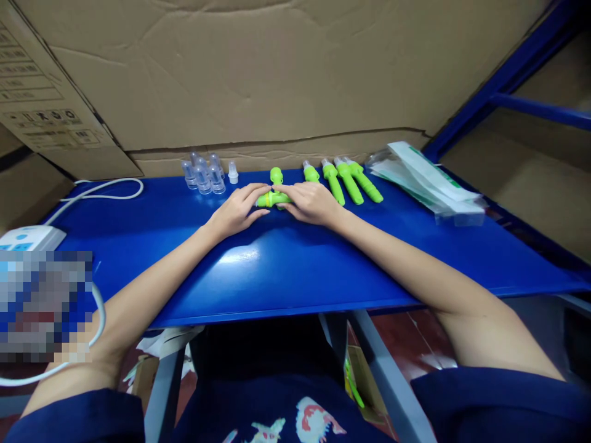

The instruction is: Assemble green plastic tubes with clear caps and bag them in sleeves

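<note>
Both my hands meet over a lime-green plastic piece (272, 199) lying on the blue table (286, 271). My left hand (237, 209) touches its left end with thumb and fingertips. My right hand (310, 202) lies over its right end, fingers curled round it. Just behind stands another green piece (276, 175). Several more green pieces (348, 178) lie in a row to the right of my right hand. A cluster of clear plastic caps (203, 173) and one single cap (233, 173) stand at the back left.
Clear plastic bags (427, 181) are stacked at the back right. A white power strip (28, 238) and its cable (108, 187) lie at the left. Cardboard (258, 80) walls the table's back edge. A blue metal frame (512, 80) rises on the right.
</note>
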Demonstrator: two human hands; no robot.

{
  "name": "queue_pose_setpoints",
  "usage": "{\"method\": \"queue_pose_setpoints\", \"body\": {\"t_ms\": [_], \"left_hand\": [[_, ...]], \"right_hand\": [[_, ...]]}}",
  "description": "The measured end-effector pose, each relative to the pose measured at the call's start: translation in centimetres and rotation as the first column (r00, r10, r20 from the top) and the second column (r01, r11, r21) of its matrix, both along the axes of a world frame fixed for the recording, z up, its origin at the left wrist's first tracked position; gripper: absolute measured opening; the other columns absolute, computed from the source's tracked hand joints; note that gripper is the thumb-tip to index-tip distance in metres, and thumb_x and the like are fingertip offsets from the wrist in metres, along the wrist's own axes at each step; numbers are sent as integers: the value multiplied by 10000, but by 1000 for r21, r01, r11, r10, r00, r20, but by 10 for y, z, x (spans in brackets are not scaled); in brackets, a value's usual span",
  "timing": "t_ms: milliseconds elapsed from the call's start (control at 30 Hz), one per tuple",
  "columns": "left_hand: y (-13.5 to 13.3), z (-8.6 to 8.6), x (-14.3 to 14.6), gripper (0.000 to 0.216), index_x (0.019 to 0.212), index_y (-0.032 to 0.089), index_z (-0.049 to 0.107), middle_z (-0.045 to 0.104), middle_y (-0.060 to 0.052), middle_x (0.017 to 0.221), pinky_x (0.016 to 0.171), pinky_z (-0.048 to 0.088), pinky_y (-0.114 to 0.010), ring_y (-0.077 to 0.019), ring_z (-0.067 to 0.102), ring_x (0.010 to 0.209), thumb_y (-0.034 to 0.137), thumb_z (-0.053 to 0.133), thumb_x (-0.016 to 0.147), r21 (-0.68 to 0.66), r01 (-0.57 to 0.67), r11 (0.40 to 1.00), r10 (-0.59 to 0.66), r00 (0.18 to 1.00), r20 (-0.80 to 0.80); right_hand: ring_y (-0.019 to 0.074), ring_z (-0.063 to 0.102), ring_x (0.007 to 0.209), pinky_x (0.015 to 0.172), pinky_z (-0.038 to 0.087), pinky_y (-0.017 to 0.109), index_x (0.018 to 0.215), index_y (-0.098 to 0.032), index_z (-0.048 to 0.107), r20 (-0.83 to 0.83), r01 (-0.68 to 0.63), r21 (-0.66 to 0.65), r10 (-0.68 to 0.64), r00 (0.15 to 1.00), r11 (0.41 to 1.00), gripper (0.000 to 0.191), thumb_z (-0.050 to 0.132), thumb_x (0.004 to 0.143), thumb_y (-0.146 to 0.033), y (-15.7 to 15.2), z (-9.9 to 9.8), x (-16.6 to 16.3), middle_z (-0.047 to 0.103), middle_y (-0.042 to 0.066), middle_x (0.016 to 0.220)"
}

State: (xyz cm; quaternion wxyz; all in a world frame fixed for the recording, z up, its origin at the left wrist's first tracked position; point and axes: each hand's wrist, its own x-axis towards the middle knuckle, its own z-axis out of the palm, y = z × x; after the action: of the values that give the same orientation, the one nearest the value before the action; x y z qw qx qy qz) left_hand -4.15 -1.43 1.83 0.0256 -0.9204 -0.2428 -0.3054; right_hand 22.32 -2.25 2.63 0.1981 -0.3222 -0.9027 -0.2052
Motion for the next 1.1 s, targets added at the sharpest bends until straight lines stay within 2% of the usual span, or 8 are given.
{"method": "queue_pose_setpoints", "body": {"t_ms": [133,300,600,700,867,1100], "left_hand": [[0,0,0,618,1502,118,530,626,-243,1473,1175,504,-529,-333,610,1401,566,463,1082,-6,-16,1000,16,1000,4],[0,1,0,708,1556,118,481,632,-241,1463,1162,504,-544,-350,620,1374,622,481,1058,12,-34,999,34,999,3],[-4,4,2,650,1433,146,610,631,-222,1458,1155,503,-551,-349,640,1326,650,503,1036,28,-87,996,87,996,12],[-5,4,3,593,1382,151,636,634,-216,1451,1155,503,-545,-342,642,1317,621,513,1043,27,-100,995,99,995,28],[-3,4,2,551,1313,131,653,619,-230,1454,1137,518,-549,-348,638,1318,595,501,1058,50,-90,995,89,996,32],[3,4,1,599,1360,161,608,493,-253,1572,1127,520,-547,-347,638,1311,650,544,1020,65,-66,996,60,994,95]], "right_hand": [[280,755,900,791,505,360,1335,-50,674,-20,16,-23,-16,1000,1000,541,356,1130,-437,-1,-2,0,795,192,1015],[280,754,879,761,509,357,1258,-61,702,-41,-7,9,8,999,1000,524,360,1130,-436,-2,-3,-1,799,193,995],[296,777,932,770,516,362,1244,-75,708,-85,6,1,-6,996,1000,451,415,1119,-395,-10,-3,-9,809,192,1079],[290,776,915,755,504,354,1238,-71,703,-82,22,-6,-22,996,1000,446,410,1119,-386,-12,-2,-11,810,187,1043],[306,780,965,780,524,364,1263,-58,681,-82,21,-31,-23,996,999,426,417,1112,-357,-13,0,-13,801,210,1102],[317,784,1068,875,575,382,1386,-50,607,-124,30,-105,-43,991,994,442,448,1091,-339,-16,4,-16,782,208,1211]]}}
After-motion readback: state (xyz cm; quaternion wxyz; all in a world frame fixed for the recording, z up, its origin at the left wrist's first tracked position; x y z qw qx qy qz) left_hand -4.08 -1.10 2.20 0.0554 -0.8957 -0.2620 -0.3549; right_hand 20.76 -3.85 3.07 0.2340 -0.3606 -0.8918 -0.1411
